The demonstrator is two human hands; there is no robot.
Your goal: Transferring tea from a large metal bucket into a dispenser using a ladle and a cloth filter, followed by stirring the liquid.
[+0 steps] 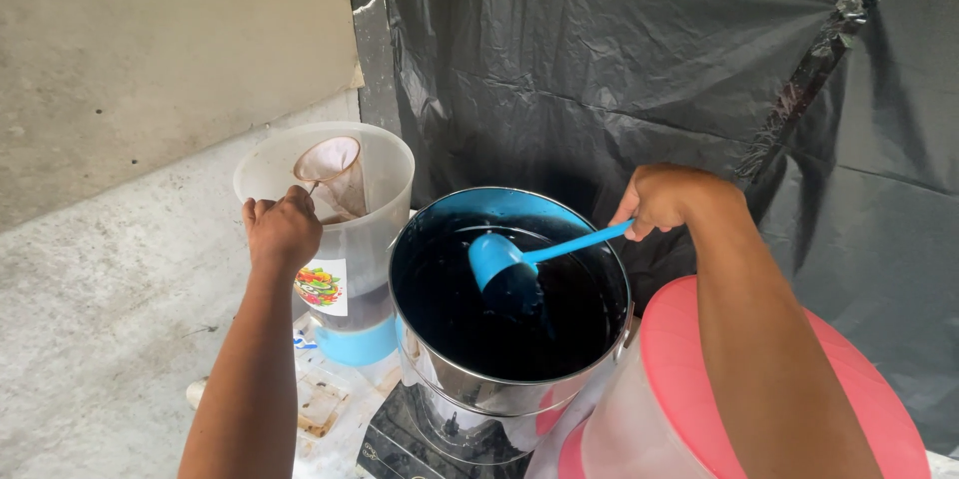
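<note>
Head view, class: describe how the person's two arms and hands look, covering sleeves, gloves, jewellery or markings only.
Both forearms are bare, with no sleeve in view. The left hand and right hand wear no gloves. No watch, ring, bracelet or marking shows on either.

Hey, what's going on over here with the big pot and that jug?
A person is working with a dark liquid. The right hand holds a blue ladle with its bowl down in a steel pot of that liquid. The left hand grips the handle of a cloth strainer that sits in the mouth of a clear plastic jug, which has some dark liquid at its bottom. A pink-lidded tub stands beside the pot.
</note>
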